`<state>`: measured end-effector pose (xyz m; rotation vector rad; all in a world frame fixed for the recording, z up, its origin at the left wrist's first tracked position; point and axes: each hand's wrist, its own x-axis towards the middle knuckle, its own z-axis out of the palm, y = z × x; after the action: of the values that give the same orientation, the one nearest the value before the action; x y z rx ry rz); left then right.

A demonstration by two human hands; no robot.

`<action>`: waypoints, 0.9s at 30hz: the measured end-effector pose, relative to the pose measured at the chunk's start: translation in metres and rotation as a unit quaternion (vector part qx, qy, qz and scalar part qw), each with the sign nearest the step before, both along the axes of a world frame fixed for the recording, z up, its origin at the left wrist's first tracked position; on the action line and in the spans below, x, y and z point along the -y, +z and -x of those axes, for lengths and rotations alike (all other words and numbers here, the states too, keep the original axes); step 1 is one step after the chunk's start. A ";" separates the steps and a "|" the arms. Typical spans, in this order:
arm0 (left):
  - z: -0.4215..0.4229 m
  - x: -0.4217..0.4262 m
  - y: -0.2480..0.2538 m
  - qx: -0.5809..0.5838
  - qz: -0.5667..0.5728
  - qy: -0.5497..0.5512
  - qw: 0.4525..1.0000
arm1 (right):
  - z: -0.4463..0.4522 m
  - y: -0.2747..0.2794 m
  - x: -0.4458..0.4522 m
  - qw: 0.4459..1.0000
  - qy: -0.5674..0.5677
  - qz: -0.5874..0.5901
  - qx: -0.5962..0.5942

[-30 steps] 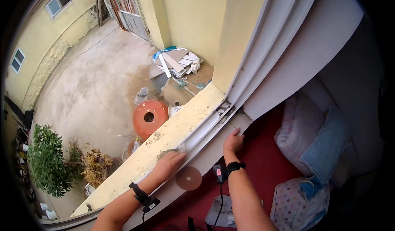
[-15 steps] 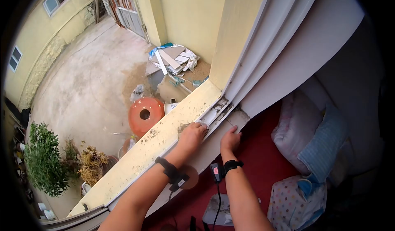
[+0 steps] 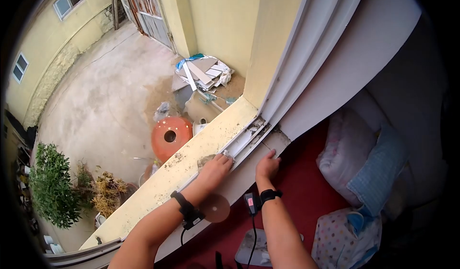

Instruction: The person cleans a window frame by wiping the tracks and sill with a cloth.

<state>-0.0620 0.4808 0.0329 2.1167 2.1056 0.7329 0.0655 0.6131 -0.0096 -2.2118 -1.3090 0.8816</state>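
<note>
My left hand (image 3: 214,172) presses down on a dirty greyish rag (image 3: 205,161) at the window track (image 3: 243,142). Its fingers are bent over the rag, part of which sticks out on the outer side. Dark grit lies in the track's upper end. Against the inner edge of the window sill (image 3: 277,141) is my right hand (image 3: 267,167), closed, with the thumb on top and the fingers partly hidden. Both wrists wear black straps with small devices and cables.
The yellow outer ledge (image 3: 165,178) is specked with dirt. Below outside are a round orange object (image 3: 171,137), a debris pile (image 3: 203,72) and a green plant (image 3: 53,187). Inside, a pillow (image 3: 346,154), a dotted cloth (image 3: 342,238) and a grey tray (image 3: 256,247) lie on red fabric (image 3: 297,206).
My left hand has slid with the rag down and left along the track, baring more of the channel. My right hand has stayed nearly in place on the sill edge.
</note>
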 end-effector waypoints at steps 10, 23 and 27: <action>-0.002 0.024 0.004 0.033 -0.011 0.029 0.999 | 0.002 -0.002 0.000 1.000 -0.007 -0.001 0.006; 0.010 0.071 0.013 0.127 -0.003 0.049 0.991 | 0.002 -0.002 0.001 0.999 -0.009 -0.031 -0.002; 0.026 0.079 0.029 0.170 -0.007 0.043 0.985 | 0.000 -0.010 -0.001 0.999 -0.001 -0.049 -0.009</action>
<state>-0.0876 0.4022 0.0618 1.7612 2.0183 1.0357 0.0658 0.6140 -0.0198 -2.1247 -1.3131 0.8175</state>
